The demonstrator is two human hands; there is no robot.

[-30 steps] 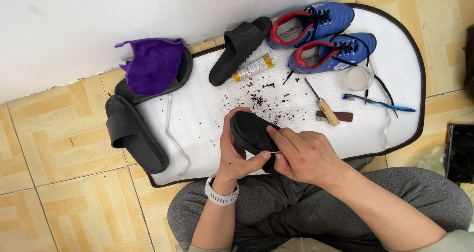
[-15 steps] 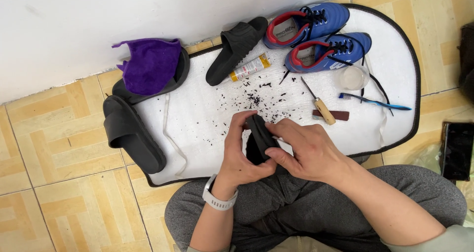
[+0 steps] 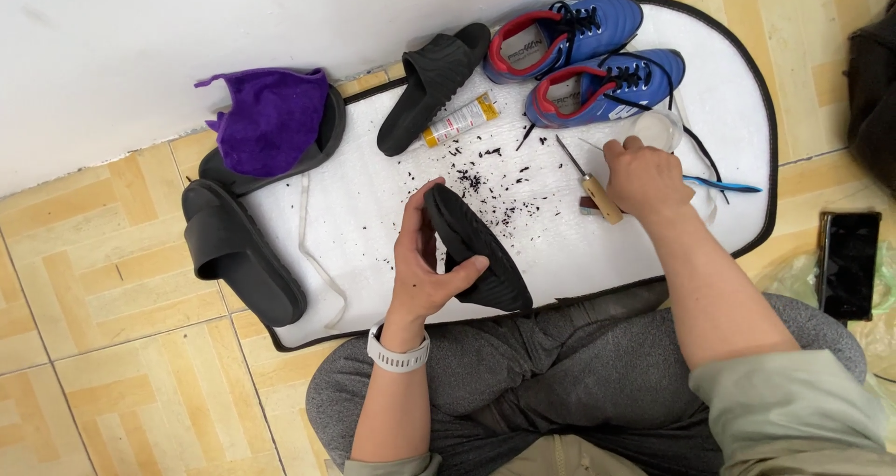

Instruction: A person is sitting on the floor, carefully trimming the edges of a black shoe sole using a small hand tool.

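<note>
My left hand (image 3: 425, 266) grips a black slide sandal (image 3: 476, 247), holding it on edge over the near side of the white mat (image 3: 373, 205). My right hand (image 3: 646, 175) has reached across the mat. It rests over small items beside a wooden-handled awl (image 3: 590, 185), next to a clear round lid (image 3: 653, 129). Its fingers are curled downward, and whether they hold anything is hidden. Dark crumbs (image 3: 490, 173) are scattered on the mat between the hands.
Two blue sneakers (image 3: 583, 56) lie at the mat's far end, beside another black slide (image 3: 431, 84) and a small yellow tube (image 3: 459, 119). A purple cloth (image 3: 271, 117) covers one slide; a further slide (image 3: 238, 252) sits left. A blue toothbrush (image 3: 723, 185), a phone (image 3: 847, 263).
My right hand has let go of the black slide and moved up and right to the tools. My left hand keeps the slide, now turned on edge.
</note>
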